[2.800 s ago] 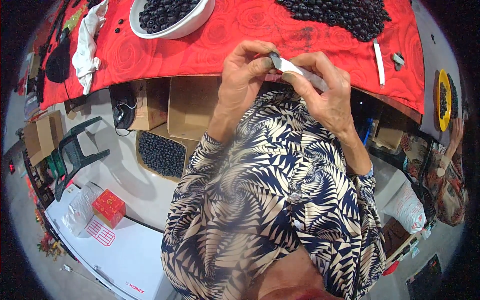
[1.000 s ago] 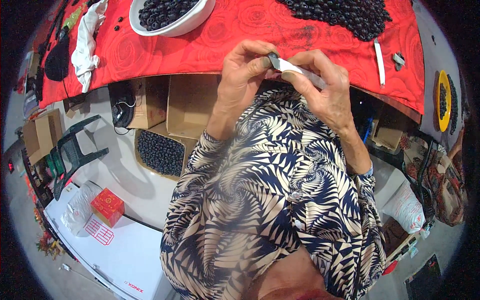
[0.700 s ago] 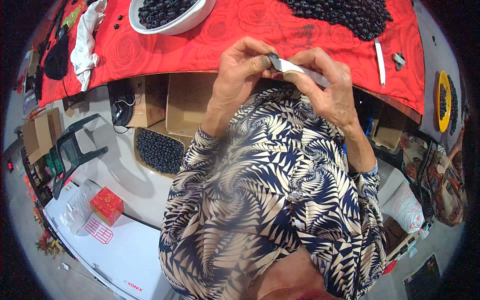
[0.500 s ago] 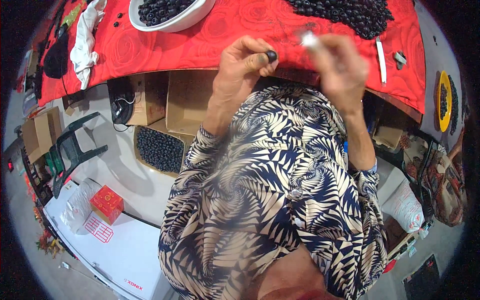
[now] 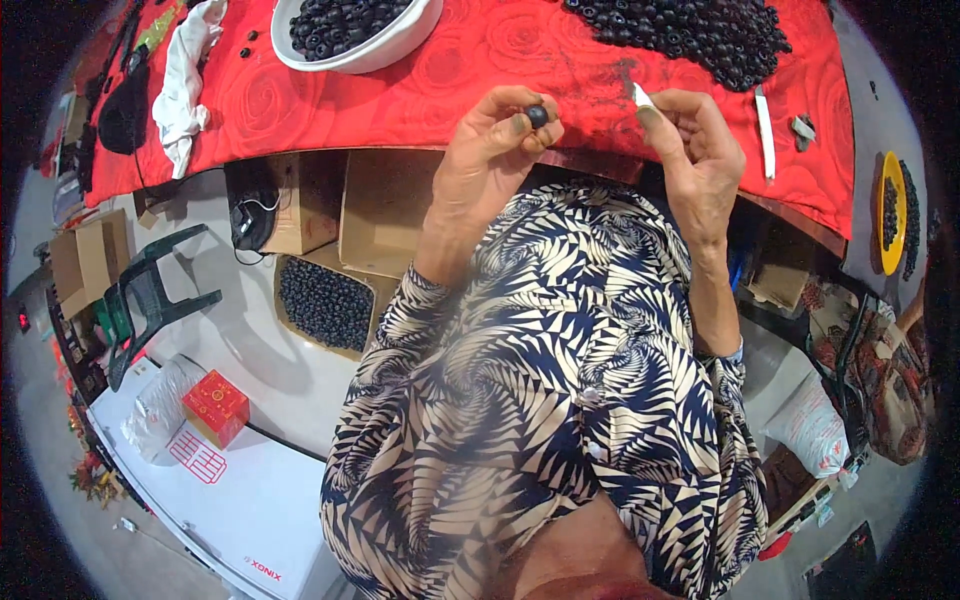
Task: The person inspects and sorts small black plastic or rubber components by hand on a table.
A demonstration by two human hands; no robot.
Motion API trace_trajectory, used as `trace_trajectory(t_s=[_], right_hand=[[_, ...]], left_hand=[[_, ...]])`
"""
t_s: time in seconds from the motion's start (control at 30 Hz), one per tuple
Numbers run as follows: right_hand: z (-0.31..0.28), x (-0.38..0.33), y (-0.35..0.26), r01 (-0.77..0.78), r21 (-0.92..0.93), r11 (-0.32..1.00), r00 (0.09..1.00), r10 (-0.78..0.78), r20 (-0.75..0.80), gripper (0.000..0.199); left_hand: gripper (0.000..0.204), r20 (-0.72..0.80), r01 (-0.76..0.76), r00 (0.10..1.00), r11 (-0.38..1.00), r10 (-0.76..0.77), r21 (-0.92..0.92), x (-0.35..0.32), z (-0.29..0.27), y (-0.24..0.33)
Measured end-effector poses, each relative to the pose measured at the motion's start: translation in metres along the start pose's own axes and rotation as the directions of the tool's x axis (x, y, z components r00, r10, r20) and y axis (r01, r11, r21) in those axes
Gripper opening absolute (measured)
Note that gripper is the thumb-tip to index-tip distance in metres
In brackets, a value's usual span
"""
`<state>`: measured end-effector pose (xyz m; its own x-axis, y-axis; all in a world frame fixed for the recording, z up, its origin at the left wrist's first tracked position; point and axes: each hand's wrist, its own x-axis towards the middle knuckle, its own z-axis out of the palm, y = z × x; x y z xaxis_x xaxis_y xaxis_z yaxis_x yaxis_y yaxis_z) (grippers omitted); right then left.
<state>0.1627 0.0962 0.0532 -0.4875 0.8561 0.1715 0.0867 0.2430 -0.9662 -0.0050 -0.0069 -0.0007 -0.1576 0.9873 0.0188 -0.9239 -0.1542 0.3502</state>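
2 hands up, apart, above the table's near edge. Left hand [image 5: 490, 140] pinches 1 dark berry [image 5: 537, 115] at its fingertips; right hand [image 5: 695, 150] grips a small blade [image 5: 642, 96]. Looks like mid-trim; next, blade must meet berry squarely. Beyond: white bowl [image 5: 400, 45] and berry heap [image 5: 690, 30] on red cloth [image 5: 420, 95].

Red rose-patterned tablecloth [image 5: 420, 90], white bowl [image 5: 400, 45], black beads [image 5: 690, 30], navy-and-cream leaf-print shirt [image 5: 540, 400].

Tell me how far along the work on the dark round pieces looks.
Done, seemingly: a white bowl full of dark pieces. In hand: the left hand pinches one dark piece; the right hand holds a small blade. Left: a large pile on the red cloth.
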Motion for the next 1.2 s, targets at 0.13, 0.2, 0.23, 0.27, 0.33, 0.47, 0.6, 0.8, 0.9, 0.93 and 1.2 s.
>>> trace_trajectory(t_s=[0.13,0.2,0.23,0.27,0.33,0.47,0.6,0.8,0.9,0.93,1.2], right_hand=[[-0.001,-0.003,0.002,-0.04,-0.048,0.998,0.999,0.04,0.005,0.018],[0.0,-0.005,0.0,-0.031,-0.039,0.999,0.999,0.031,0.008,0.018],[0.0,-0.006,0.0,-0.024,-0.033,0.999,1.0,0.024,0.014,0.018],[0.0,-0.006,0.0,-0.023,-0.03,0.999,1.0,0.023,0.008,0.018],[0.001,-0.008,0.0,-0.041,-0.032,0.999,0.999,0.042,0.029,0.016],[0.002,-0.012,-0.001,-0.057,-0.017,0.998,0.998,0.058,0.026,0.015],[0.004,-0.015,-0.001,-0.085,-0.001,0.996,0.992,0.085,0.091,0.015],[0.006,-0.018,0.006,-0.055,-0.025,0.998,0.991,0.058,0.12,0.015],[0.007,-0.017,0.004,-0.056,-0.003,0.998,0.991,0.056,0.121,0.016],[0.007,-0.017,0.003,-0.053,0.016,0.998,0.992,0.051,0.119,0.016],[0.009,-0.018,0.003,-0.084,-0.045,0.995,0.987,0.089,0.135,0.014]], left_hand=[[0.023,-0.032,-0.036,0.999,0.996,0.039,0.077,0.001,0.001,0.0],[0.025,0.027,-0.019,0.999,0.997,0.017,0.077,0.001,0.002,0.002],[0.023,-0.036,-0.005,0.999,0.995,0.009,0.103,0.0,0.005,0.001],[0.021,-0.1,0.01,0.995,0.992,0.003,0.128,-0.001,0.007,0.001],[0.02,-0.072,0.007,0.997,0.99,0.004,0.144,-0.001,0.007,0.001],[0.017,-0.1,-0.015,0.994,0.98,0.035,0.199,-0.002,0.012,-0.001],[0.014,-0.086,-0.107,0.988,0.975,0.126,0.197,-0.001,0.011,-0.005],[0.018,-0.133,-0.135,0.974,0.945,0.181,0.297,-0.001,0.022,-0.008],[0.02,-0.129,-0.138,0.976,0.955,0.177,0.262,0.0,0.023,-0.008],[0.021,-0.111,-0.15,0.976,0.945,0.189,0.29,-0.001,0.023,-0.009],[0.026,-0.024,-0.228,0.966,0.89,0.258,0.396,0.001,0.013,-0.013]])
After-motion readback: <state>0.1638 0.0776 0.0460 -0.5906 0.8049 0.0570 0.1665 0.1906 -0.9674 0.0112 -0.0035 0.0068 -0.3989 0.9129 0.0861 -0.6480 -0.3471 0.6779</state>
